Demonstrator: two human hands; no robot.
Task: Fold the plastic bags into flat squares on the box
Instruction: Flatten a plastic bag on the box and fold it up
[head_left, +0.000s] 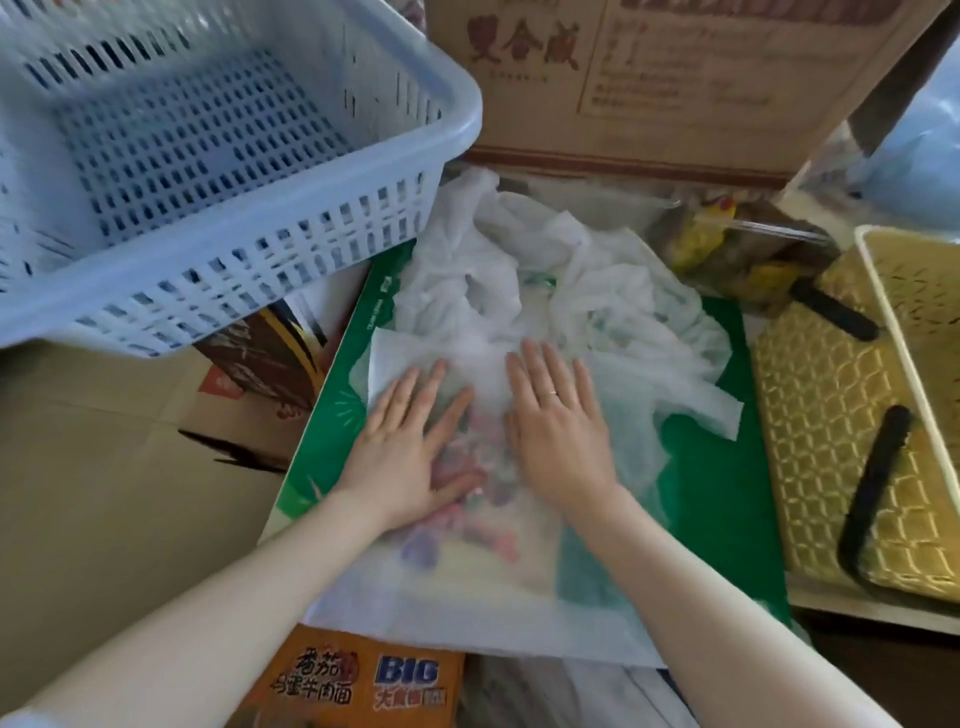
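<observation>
A thin translucent white plastic bag (467, 587) lies spread over a green box (717, 483) in the middle of the view. My left hand (410, 441) and my right hand (561, 421) press flat on the bag side by side, palms down, fingers spread and pointing away from me. Colourful print on the box shows through the plastic between my hands. Farther back, more white bags (540, 275) lie crumpled in a heap on the same box.
A pale blue perforated basket (208, 171) stands at the upper left. A brown printed carton (649, 83) stands behind. A yellow woven basket with black handles (852, 447) sits at the right. An orange noodle box (358, 680) lies near me, and plain cardboard (114, 467) lies at the left.
</observation>
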